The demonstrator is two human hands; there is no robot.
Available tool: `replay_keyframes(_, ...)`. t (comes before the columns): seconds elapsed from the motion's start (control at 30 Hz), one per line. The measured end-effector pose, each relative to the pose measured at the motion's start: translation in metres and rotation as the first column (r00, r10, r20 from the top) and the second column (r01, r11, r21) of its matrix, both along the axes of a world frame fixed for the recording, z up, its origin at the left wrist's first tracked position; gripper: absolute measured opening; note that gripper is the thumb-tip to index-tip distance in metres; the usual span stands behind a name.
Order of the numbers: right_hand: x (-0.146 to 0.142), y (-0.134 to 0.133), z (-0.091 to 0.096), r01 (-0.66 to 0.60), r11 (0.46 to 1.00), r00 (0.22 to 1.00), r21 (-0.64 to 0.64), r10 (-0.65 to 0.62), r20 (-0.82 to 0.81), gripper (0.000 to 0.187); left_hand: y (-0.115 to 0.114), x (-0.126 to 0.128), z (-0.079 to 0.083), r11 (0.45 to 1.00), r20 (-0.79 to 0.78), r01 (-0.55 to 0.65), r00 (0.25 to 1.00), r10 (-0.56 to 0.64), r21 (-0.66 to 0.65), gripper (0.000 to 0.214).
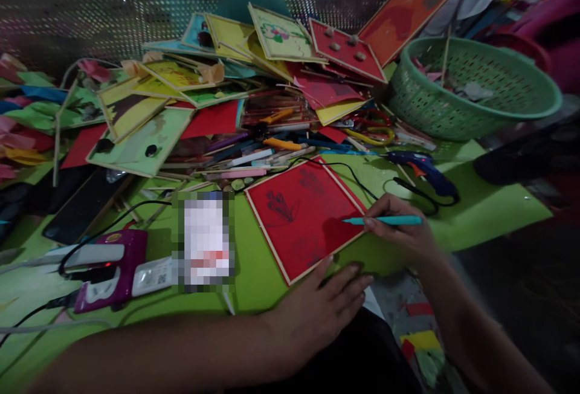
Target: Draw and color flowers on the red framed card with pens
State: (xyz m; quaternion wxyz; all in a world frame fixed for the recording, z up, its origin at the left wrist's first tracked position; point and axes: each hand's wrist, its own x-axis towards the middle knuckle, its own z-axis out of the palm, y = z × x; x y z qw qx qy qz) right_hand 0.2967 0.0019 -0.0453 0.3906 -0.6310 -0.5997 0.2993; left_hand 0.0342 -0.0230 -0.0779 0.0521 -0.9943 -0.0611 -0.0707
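A red card (312,213) edged with thin wooden sticks lies tilted on the green table sheet (249,285). Dark line drawings, some like flowers, show at its left, top and lower parts. My right hand (401,225) is closed round a turquoise marker (399,220), whose tip points left over the card's right half; whether it touches cannot be made out. Along the card's lower edge rests my left hand (324,300), flat with its fingers spread, the index fingertip at the wooden border.
A blue glue gun (426,170) with a black cord lies right of the card. Behind are heaped pens (249,157), framed cards (285,34) and a green basket (475,80). At left are a purple power strip (131,261), a phone (86,203) and a blurred white item (203,240).
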Motion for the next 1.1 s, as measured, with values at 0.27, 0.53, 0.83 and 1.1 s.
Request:
replay_keyframes(0.27,-0.001,0.0012,-0.0001,-0.037,0.996,0.999,-0.08,0.034,-0.043,0.029,-0.0003,-0.0003,-0.0001,1.0,0.005,-0.01,1.0,0.01,-0.001,0.052)
replay_keyframes(0.53,-0.0014,0.0028,0.0023,-0.101,0.99,0.994,-0.1,0.097,-0.049,0.027,-0.0002,0.0008,0.0006,1.0,-0.022,-0.005,1.0,0.004,-0.019,0.053)
replay_keyframes(0.83,-0.0007,0.0031,0.0006,-0.153,0.984,0.988,-0.094,0.15,-0.035,0.021,-0.0013,0.0004,-0.0014,1.0,-0.018,-0.011,1.0,0.011,0.002,0.053)
replay_keyframes(1.1,-0.0012,0.004,0.0028,-0.165,0.98,0.986,-0.11,0.161,-0.044,0.022,-0.0008,0.0005,-0.005,1.0,-0.013,0.008,1.0,-0.008,0.013,0.053)
